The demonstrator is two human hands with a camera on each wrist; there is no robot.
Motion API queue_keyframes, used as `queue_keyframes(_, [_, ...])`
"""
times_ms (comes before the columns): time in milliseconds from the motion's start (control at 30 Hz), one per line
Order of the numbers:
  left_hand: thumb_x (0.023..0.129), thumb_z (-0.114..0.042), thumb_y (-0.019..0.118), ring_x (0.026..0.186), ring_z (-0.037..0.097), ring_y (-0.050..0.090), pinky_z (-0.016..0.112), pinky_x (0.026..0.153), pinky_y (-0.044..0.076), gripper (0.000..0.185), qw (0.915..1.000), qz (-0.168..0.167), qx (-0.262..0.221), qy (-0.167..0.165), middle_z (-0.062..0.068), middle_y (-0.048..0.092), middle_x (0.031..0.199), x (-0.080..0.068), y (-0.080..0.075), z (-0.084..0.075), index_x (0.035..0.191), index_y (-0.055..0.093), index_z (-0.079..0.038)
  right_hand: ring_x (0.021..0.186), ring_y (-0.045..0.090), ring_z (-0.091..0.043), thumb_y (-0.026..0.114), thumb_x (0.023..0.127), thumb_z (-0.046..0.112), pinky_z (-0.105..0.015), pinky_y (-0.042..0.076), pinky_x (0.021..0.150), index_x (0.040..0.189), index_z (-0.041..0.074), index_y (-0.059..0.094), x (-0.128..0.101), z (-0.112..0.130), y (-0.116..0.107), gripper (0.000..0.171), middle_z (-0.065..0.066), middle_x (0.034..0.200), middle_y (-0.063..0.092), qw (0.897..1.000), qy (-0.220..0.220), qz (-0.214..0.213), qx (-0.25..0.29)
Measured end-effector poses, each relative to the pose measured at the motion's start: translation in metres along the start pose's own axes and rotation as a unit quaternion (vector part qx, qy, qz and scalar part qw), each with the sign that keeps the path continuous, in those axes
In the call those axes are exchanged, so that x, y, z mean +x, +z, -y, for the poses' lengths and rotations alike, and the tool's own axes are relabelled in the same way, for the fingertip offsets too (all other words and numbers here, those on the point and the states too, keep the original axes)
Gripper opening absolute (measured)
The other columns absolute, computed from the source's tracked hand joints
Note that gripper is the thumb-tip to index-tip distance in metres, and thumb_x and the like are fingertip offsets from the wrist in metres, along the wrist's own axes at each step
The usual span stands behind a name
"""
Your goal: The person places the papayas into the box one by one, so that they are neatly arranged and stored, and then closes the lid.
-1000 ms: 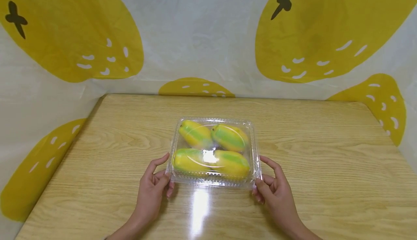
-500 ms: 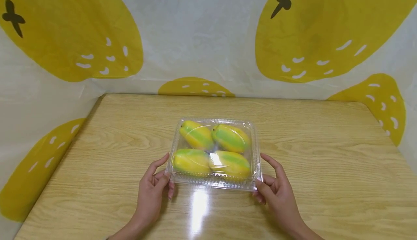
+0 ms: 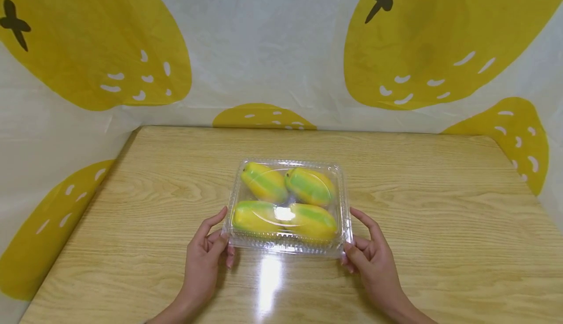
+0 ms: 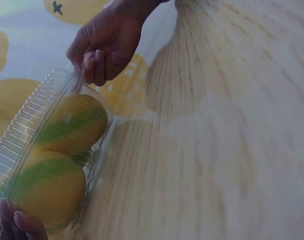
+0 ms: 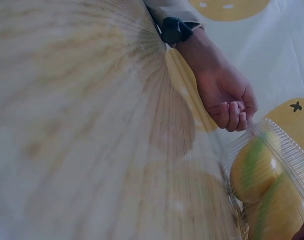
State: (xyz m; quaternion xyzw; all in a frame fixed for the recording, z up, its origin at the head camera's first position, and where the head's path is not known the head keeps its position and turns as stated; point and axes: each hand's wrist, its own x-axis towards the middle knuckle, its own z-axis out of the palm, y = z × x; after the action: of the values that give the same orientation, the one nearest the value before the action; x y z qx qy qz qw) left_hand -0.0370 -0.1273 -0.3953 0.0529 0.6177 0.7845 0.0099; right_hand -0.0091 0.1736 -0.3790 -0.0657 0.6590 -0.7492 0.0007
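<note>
A clear plastic clamshell box (image 3: 286, 249) with a ribbed rim is closed over several oblong yellow-and-green fruits (image 3: 310, 186), which look like papayas. My left hand (image 3: 204, 258) pinches the box's near left corner, thumb on top and other fingers below. At the near right corner, my right hand (image 3: 376, 260) grips the rim in the same way. In the left wrist view, the right hand (image 4: 107, 47) holds the box's far end, while left fingertips (image 4: 29, 222) show at the lower left. Whether the box's underside touches the table I cannot tell.
The wood-grain table (image 3: 440, 192) extends on all sides of the box, with a bright light reflection in front of it. A white cloth with yellow fruit prints (image 3: 272, 45) hangs behind and at both sides. A dark strap device (image 5: 174, 30) sits on the left wrist.
The box has tilted very slightly and come back, its lid highlight shifting right and then left again. Both hands keep their hold, nearly still.
</note>
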Motion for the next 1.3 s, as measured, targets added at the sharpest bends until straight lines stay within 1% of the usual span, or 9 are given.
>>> queue_keyframes(133, [0.091,0.003,0.044,0.046,0.012,0.047,0.024,0.042,0.042,0.044,1.0000,0.000,-0.002,0.001,0.007,0.055,0.063,0.000,0.000,0.000,0.133,0.035,-0.001,0.056,0.054,-0.011,0.045,0.087,-0.010,-0.024,0.045,0.044,0.138,0.007,0.021,0.000,0.002,-0.001,0.060,-0.011,0.070,0.059,1.000,0.020,0.000,-0.020])
queue_keyframes(400, [0.090,0.004,0.044,0.045,0.012,0.046,0.024,0.041,0.042,0.044,1.0000,-0.006,0.004,-0.001,0.008,0.054,0.062,0.000,0.001,-0.002,0.133,0.036,-0.001,0.055,0.052,-0.009,0.045,0.087,-0.009,-0.026,0.043,0.044,0.136,0.005,0.026,0.000,0.001,-0.002,0.054,-0.010,0.065,0.056,0.999,0.026,0.003,-0.034])
queue_keyframes(500, [0.089,0.005,0.044,0.045,0.012,0.047,0.024,0.041,0.042,0.044,1.0000,-0.004,0.001,0.001,0.009,0.055,0.063,-0.001,0.002,-0.002,0.133,0.036,0.000,0.055,0.051,-0.008,0.045,0.088,-0.008,-0.023,0.044,0.045,0.137,0.006,0.026,0.001,0.001,-0.002,0.054,-0.008,0.065,0.056,0.999,0.034,-0.004,-0.017])
queue_keyframes(600, [0.089,0.006,0.043,0.046,0.012,0.047,0.024,0.041,0.042,0.044,1.0000,0.000,-0.002,0.003,0.010,0.055,0.063,-0.001,0.002,-0.002,0.132,0.035,0.000,0.056,0.051,-0.009,0.044,0.088,-0.008,-0.020,0.044,0.046,0.138,0.006,0.023,0.001,0.000,-0.002,0.056,-0.006,0.067,0.057,0.999,0.032,-0.011,0.009])
queue_keyframes(700, [0.089,0.005,0.043,0.045,0.013,0.047,0.025,0.040,0.042,0.044,1.0000,0.002,0.000,0.006,0.011,0.054,0.063,-0.001,0.003,-0.002,0.132,0.035,0.001,0.055,0.051,-0.009,0.043,0.088,-0.010,-0.020,0.044,0.046,0.138,0.005,0.022,0.001,0.000,-0.001,0.056,-0.007,0.066,0.057,1.000,0.021,-0.019,0.006])
queue_keyframes(833, [0.090,0.004,0.043,0.046,0.014,0.047,0.026,0.040,0.042,0.043,1.0000,0.003,0.001,0.008,0.012,0.053,0.063,-0.001,0.002,-0.002,0.132,0.035,0.000,0.053,0.051,-0.009,0.042,0.089,-0.008,-0.024,0.044,0.045,0.138,0.005,0.023,0.000,-0.002,-0.001,0.054,-0.014,0.065,0.055,0.999,0.017,-0.020,-0.033])
queue_keyframes(967, [0.091,0.002,0.041,0.047,0.013,0.048,0.027,0.041,0.043,0.044,0.9998,0.020,-0.005,-0.004,0.013,0.054,0.063,-0.001,0.000,0.001,0.134,0.031,-0.001,0.052,0.051,-0.009,0.041,0.090,-0.005,-0.029,0.043,0.042,0.138,0.005,0.023,-0.001,-0.005,-0.001,0.052,-0.022,0.066,0.053,0.998,0.015,-0.018,-0.062])
queue_keyframes(1100, [0.093,0.000,0.039,0.049,0.012,0.050,0.028,0.042,0.044,0.044,0.9993,0.034,-0.007,-0.013,0.018,0.052,0.065,-0.001,-0.002,0.004,0.136,0.028,-0.003,0.053,0.051,-0.010,0.041,0.092,-0.003,-0.030,0.042,0.041,0.139,0.005,0.021,-0.001,-0.007,-0.002,0.052,-0.024,0.068,0.054,0.998,0.013,-0.016,-0.060])
queue_keyframes(1300, [0.093,-0.001,0.039,0.050,0.014,0.050,0.029,0.043,0.045,0.045,0.9990,0.043,-0.007,-0.005,0.022,0.051,0.065,-0.001,-0.002,0.006,0.137,0.026,-0.003,0.056,0.051,-0.012,0.038,0.094,0.001,-0.029,0.043,0.045,0.140,0.008,0.017,-0.001,-0.008,-0.003,0.051,-0.024,0.070,0.053,0.998,0.014,-0.002,-0.059])
